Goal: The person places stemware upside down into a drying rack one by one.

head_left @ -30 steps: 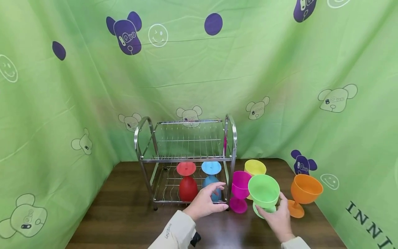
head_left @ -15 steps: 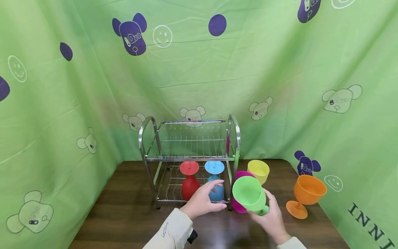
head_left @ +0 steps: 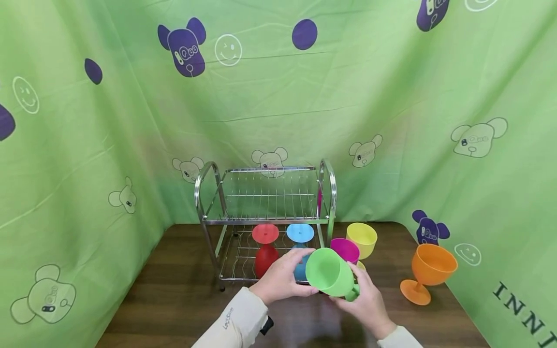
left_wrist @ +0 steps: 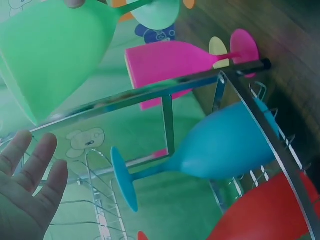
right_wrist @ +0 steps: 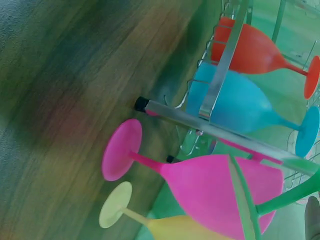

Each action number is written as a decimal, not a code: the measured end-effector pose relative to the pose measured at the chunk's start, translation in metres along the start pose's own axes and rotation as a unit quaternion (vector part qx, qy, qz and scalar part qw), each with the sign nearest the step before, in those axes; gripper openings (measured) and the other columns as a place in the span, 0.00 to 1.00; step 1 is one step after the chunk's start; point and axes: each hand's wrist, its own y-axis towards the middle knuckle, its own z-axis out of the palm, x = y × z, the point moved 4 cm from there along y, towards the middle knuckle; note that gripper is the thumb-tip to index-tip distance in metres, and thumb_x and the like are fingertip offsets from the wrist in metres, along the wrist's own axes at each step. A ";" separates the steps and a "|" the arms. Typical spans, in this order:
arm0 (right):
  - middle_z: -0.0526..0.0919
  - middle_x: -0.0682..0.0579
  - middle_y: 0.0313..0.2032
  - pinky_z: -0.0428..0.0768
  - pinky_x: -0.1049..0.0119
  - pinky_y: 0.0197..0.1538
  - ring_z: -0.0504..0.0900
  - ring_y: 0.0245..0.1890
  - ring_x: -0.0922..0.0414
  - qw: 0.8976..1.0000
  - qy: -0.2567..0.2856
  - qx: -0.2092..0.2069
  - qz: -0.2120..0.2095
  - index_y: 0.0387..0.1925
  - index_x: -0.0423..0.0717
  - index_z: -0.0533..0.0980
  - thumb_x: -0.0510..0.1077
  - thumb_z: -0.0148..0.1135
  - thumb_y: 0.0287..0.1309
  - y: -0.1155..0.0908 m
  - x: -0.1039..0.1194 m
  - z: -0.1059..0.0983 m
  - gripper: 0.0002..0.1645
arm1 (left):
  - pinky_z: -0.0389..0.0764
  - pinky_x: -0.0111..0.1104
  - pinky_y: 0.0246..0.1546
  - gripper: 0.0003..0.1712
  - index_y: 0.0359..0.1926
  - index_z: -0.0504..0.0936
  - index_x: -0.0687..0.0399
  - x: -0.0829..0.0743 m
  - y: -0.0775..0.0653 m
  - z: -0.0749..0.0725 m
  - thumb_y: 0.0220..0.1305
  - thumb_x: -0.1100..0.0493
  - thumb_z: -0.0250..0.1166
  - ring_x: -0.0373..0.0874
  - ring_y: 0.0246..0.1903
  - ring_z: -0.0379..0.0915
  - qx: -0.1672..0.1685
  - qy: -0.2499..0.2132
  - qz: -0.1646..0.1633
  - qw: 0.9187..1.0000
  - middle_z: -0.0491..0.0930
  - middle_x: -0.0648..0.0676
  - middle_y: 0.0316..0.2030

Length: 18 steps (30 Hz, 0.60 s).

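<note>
My right hand grips a light green plastic goblet by its stem and lower bowl, tipped so its mouth faces up and left. The right wrist view shows its foot edge-on, with a fingertip by the stem. Beside the goblet's rim, my left hand is held with thumb and fingers spread; in the left wrist view its fingers are apart from the green bowl. Behind that hand, a blue goblet and a red goblet stand upside down on the rack's lower tier.
The two-tier metal dish rack stands at the table's back. A magenta goblet is upright at its right, a yellow goblet just behind. Farther right stands an orange goblet. Green patterned cloth surrounds the wooden table.
My right hand has lifted the green goblet from beside the orange one and carried it left, tilting it, up to my left hand. The left hand has hardly moved.
</note>
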 end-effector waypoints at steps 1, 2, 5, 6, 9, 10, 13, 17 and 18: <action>0.79 0.42 0.46 0.75 0.71 0.41 0.77 0.39 0.52 1.000 -0.002 -0.002 -0.015 0.54 0.34 0.71 0.40 0.83 0.14 0.001 0.001 0.001 0.54 | 0.74 0.30 0.49 0.43 0.64 0.67 0.52 -0.001 0.000 -0.001 0.48 0.51 0.76 0.40 0.52 0.71 -0.003 0.012 0.012 1.000 0.73 0.49 0.56; 0.79 0.42 0.46 0.73 0.75 0.42 0.77 0.39 0.52 1.000 -0.003 -0.004 -0.030 0.54 0.34 0.72 0.41 0.83 0.14 0.001 0.003 0.001 0.54 | 0.74 0.31 0.51 0.44 0.65 0.67 0.52 -0.002 0.000 -0.002 0.47 0.51 0.76 0.40 0.54 0.70 -0.005 0.023 0.022 0.999 0.73 0.50 0.57; 0.79 0.43 0.45 0.72 0.78 0.44 0.78 0.39 0.50 0.997 -0.006 -0.012 -0.078 0.53 0.33 0.72 0.56 0.82 0.26 0.003 0.006 0.002 0.52 | 0.72 0.32 0.54 0.47 0.65 0.66 0.54 -0.004 -0.001 -0.003 0.45 0.51 0.77 0.42 0.56 0.69 -0.005 0.037 0.036 0.999 0.72 0.51 0.59; 0.79 0.42 0.45 0.74 0.76 0.44 0.78 0.39 0.50 0.996 -0.008 -0.015 -0.092 0.53 0.33 0.72 0.63 0.79 0.32 0.003 0.007 0.002 0.51 | 0.72 0.32 0.54 0.47 0.66 0.65 0.54 -0.004 -0.001 -0.003 0.45 0.51 0.77 0.42 0.57 0.69 -0.003 0.035 0.036 0.999 0.71 0.52 0.59; 0.79 0.42 0.44 0.77 0.71 0.42 0.79 0.39 0.48 0.993 -0.011 -0.023 -0.118 0.52 0.33 0.73 0.76 0.58 0.47 0.003 0.008 0.003 0.52 | 0.72 0.32 0.54 0.48 0.66 0.65 0.55 -0.003 -0.003 -0.003 0.45 0.51 0.77 0.43 0.57 0.68 0.001 0.038 0.035 0.999 0.71 0.52 0.60; 0.80 0.42 0.44 0.77 0.70 0.42 0.79 0.39 0.48 0.992 -0.010 -0.022 -0.121 0.52 0.32 0.73 0.77 0.52 0.49 0.003 0.008 0.004 0.52 | 0.72 0.33 0.55 0.48 0.66 0.65 0.55 -0.002 -0.003 -0.003 0.44 0.51 0.77 0.43 0.58 0.68 0.002 0.042 0.034 0.999 0.71 0.52 0.60; 0.80 0.42 0.44 0.79 0.69 0.41 0.80 0.39 0.48 0.992 -0.013 -0.019 -0.127 0.51 0.32 0.73 0.77 0.53 0.48 0.002 0.010 0.006 0.52 | 0.72 0.35 0.55 0.49 0.66 0.65 0.54 -0.001 -0.003 -0.003 0.44 0.49 0.77 0.44 0.58 0.67 0.004 0.060 0.034 0.998 0.71 0.52 0.60; 0.80 0.43 0.44 0.78 0.70 0.42 0.80 0.40 0.49 0.991 -0.012 -0.008 -0.132 0.51 0.32 0.73 0.75 0.59 0.46 0.002 0.013 0.008 0.52 | 0.71 0.37 0.56 0.51 0.66 0.66 0.55 0.000 -0.003 -0.004 0.41 0.47 0.77 0.45 0.59 0.66 0.007 0.086 0.036 0.996 0.71 0.53 0.60; 0.80 0.43 0.45 0.78 0.70 0.43 0.80 0.40 0.50 0.991 -0.013 -0.006 -0.135 0.52 0.32 0.73 0.75 0.59 0.47 0.002 0.014 0.009 0.52 | 0.71 0.37 0.56 0.51 0.66 0.66 0.54 0.000 -0.003 -0.004 0.40 0.47 0.77 0.45 0.59 0.66 0.009 0.090 0.035 0.995 0.70 0.53 0.61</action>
